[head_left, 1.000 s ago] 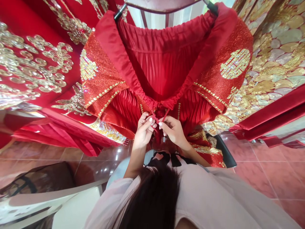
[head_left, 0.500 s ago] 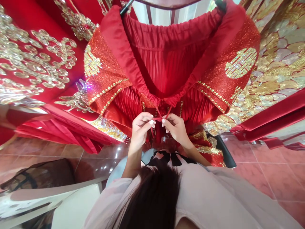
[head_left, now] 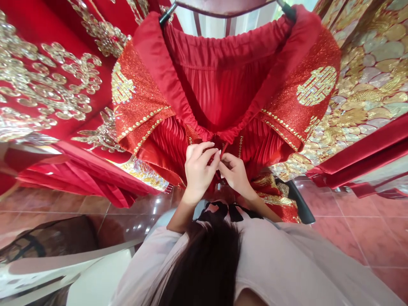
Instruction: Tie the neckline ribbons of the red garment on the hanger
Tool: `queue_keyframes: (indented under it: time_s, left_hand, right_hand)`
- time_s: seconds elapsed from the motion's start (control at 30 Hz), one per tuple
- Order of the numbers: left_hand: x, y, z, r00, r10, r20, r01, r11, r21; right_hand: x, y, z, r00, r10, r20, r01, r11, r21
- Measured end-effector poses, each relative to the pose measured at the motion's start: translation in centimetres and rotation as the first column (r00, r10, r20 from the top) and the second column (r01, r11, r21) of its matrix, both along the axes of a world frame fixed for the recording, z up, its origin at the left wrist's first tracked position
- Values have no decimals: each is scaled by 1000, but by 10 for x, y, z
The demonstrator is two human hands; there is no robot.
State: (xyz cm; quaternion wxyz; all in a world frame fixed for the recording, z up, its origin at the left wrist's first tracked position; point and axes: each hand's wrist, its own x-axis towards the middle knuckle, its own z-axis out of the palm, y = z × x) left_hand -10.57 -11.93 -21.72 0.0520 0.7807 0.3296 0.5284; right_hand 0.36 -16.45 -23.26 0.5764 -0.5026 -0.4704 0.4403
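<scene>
A red pleated skirt (head_left: 219, 91) with a gathered waistband hangs in front of me from a black hanger (head_left: 167, 15). Glittering side panels carry gold emblems and rows of gold studs. At the waistband's low front dip, a thin red drawstring (head_left: 224, 146) comes out. My left hand (head_left: 200, 168) is closed, thumb and fingers pinched together at the string, partly covering it. Close beside it, almost touching, my right hand (head_left: 235, 172) also pinches the drawstring. The string's lower part is hidden behind my fingers.
Red cloth with crystal beading (head_left: 51, 85) hangs at the left, and a gold sequined garment (head_left: 372, 85) at the right. Below stands a black bin (head_left: 301, 204) with red-gold fabric. A white chair (head_left: 102, 276) and a dark bag (head_left: 63, 238) are at lower left.
My left hand has moved right and slightly turned, coming up against my right hand. The string stretched between them no longer shows. The skirt has shifted slightly left.
</scene>
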Motion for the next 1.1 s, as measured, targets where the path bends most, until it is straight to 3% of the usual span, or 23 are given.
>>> queue_keyframes:
  time_s: [0.1,0.17,0.23,0.33,0.43,0.63,0.77,0.83,0.93,1.1]
  left_hand:
    - [5,0,-7,981,94,170,-83,994,-69]
    - [7,1,-10,952,110,284,-45,973,-225]
    - [9,3,-12,925,17,378,147,904,-401]
    - [11,4,-13,839,-143,525,457,710,-536]
    - [10,4,-13,770,-124,626,557,611,-563]
    - [-3,7,-18,739,-79,669,584,571,-577]
    - [-13,8,-24,682,-75,728,678,438,-590]
    - [-16,8,-26,670,-66,739,696,401,-595]
    - [-16,6,-26,698,-82,712,657,471,-589]
    - [-12,2,-16,817,-106,566,460,712,-530]
  right_hand:
    - [-1,0,-1,1000,3,1,-3,1000,1]
    - [-1,-1,-1,1000,11,14,-11,1000,7]
    - [0,-1,-2,999,14,42,-15,1000,20]
    - [1,-1,-1,997,4,76,-7,999,38]
    - [4,-1,-1,996,-10,85,8,999,31]
    - [6,0,0,997,2,77,-4,1000,19]
    - [6,0,-1,996,-21,92,17,999,40]
    - [6,-1,-1,997,-12,80,8,999,46]
    - [5,-1,-1,997,5,81,-9,999,48]
    - [7,0,-1,994,-7,109,1,999,49]
